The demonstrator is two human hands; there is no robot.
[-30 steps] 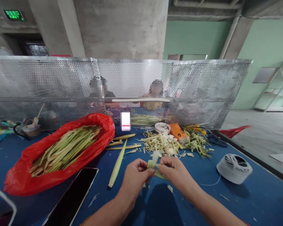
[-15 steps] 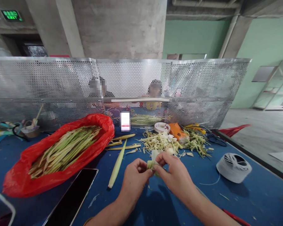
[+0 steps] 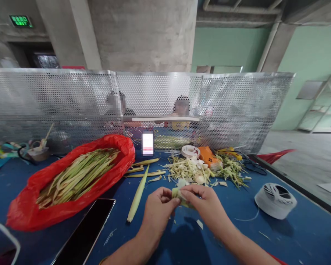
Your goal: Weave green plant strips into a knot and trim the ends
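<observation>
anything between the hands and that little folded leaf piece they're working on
Nothing visible does. The left hand and right hand both pinch the folded leaf strip directly, above the blue table. The leaf scraps lie beyond it, apart.

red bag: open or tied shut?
Open. The red bag lies on its side, mouth spread wide, green strips exposed inside.

Bare blue counter (image 3: 306, 235) lies open to the right of the hands, broken only by the white spool (image 3: 275, 200) near the edge. To the left, a long leaf strip (image 3: 138, 195), a dark tablet (image 3: 85, 232) and the red bag of leaves (image 3: 71, 180) block the way. Ahead, a scrap pile (image 3: 193, 171) and the perforated metal screen (image 3: 160, 99) close off the far side.
</observation>
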